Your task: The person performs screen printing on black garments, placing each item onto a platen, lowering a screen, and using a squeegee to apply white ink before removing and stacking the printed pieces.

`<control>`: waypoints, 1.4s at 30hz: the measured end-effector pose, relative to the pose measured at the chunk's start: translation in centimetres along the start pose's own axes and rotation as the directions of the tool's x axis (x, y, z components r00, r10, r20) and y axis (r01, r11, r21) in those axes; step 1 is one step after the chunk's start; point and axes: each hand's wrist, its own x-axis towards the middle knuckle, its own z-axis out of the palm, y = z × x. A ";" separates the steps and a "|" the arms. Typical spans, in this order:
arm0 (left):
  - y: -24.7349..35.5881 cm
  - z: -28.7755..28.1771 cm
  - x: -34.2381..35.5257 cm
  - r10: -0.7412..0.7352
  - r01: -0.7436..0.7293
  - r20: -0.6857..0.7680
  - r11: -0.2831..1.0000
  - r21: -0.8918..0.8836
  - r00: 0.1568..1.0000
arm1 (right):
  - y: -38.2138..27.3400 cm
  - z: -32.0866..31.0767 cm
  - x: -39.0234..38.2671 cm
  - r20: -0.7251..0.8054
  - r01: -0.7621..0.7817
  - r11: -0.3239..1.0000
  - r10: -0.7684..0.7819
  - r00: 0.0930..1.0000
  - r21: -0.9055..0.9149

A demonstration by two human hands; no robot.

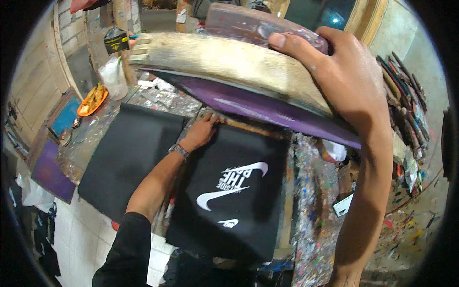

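My right hand (351, 71) grips the near rail of a wooden screen-printing frame (215, 60), held up and tilted over the table. Its thumb lies on the wood, and the other fingers are partly hidden behind a worn purple-brown squeegee (258, 27). Purple mesh (267, 112) shows on the frame's underside. Below it, a black fabric panel (224, 158) lies flat, bearing a white print (232, 184) of lettering and curved shapes. My left hand (203, 131), with a watch at the wrist, is closed at the panel's far edge, its fingertips partly hidden.
Left of the printed panel lies another black fabric piece (138, 150). Farther left are an orange plate of food (93, 100), a plastic bag (114, 79) and a purple screen (53, 170). A phone (343, 205) rests at right, below stacked squeegees (406, 95) along the wall.
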 end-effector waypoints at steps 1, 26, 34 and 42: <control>-1.3 2.1 0.4 0.066 -0.067 0.011 0.993 0.095 0.998 | 0.3 -0.1 0.5 -0.015 0.003 1.000 -0.003 1.000 -0.012; -12.6 -35.2 -27.1 -0.365 0.725 -0.660 0.547 0.419 0.657 | 6.0 3.1 8.2 0.037 0.210 0.971 -0.215 0.976 0.112; 23.0 -15.5 -27.5 -0.039 0.124 0.477 0.981 -0.148 0.878 | 1.4 -0.5 5.5 0.008 0.227 0.952 -0.234 0.972 0.208; 24.3 -15.4 -26.0 -0.014 0.028 0.434 0.999 -0.025 0.901 | 3.6 -1.3 8.0 0.106 0.048 0.993 -0.059 0.993 0.109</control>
